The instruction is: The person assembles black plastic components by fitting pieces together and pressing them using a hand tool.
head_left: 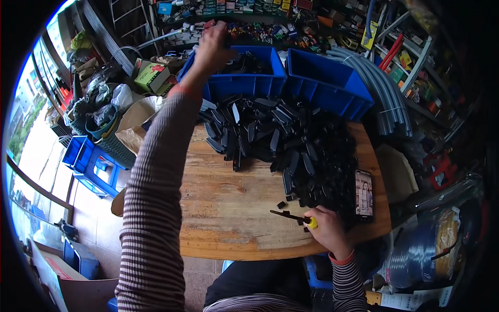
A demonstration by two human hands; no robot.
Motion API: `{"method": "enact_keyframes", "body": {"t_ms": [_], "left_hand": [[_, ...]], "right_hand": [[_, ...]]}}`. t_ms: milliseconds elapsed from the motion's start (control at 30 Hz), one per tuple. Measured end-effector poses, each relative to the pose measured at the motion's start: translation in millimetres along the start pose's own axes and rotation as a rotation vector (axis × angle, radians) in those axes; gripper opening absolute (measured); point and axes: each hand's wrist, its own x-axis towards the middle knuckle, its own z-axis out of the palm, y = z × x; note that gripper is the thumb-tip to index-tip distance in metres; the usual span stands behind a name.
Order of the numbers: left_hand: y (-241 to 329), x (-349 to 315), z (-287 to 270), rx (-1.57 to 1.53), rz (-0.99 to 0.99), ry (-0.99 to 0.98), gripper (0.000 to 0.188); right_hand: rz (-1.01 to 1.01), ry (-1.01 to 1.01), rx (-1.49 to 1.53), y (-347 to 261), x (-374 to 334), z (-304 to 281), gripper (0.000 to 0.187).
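My left hand [212, 48] is stretched far forward over the left rim of a blue bin [244, 83] that holds dark pieces. Blur and the angle hide its fingers and anything in them. Near the table's front edge, my right hand [328, 229] is closed around a yellow-handled tool [312, 222]. A dark, thin blade or shaft points left from the handle, low over the wood; its exact kind is unclear. Small black blocks [281, 205] lie close to its tip. Beyond them spreads a large heap of long black plastic parts [275, 125] on the wooden table [223, 208].
A second blue bin [332, 83] stands beside the first. Right of the heap, a phone [364, 193] with a lit screen leans or lies near the edge. Coiled grey hose [387, 88] borders the right side. Cluttered shelves [260, 31] line the back; a blue crate [93, 166] sits left.
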Motion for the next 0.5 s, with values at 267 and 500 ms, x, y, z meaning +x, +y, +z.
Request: {"method": "enact_keyframes", "body": {"t_ms": [267, 500], "left_hand": [[-39, -181, 59, 0.558, 0.689, -0.559, 0.024], [-14, -215, 56, 0.397, 0.738, -0.428, 0.012]], "right_hand": [[0.03, 0.066, 0.112, -4, 7, -17, 0.022], [0.125, 0.189, 0.259, -11, 4, -36, 0.021]]}}
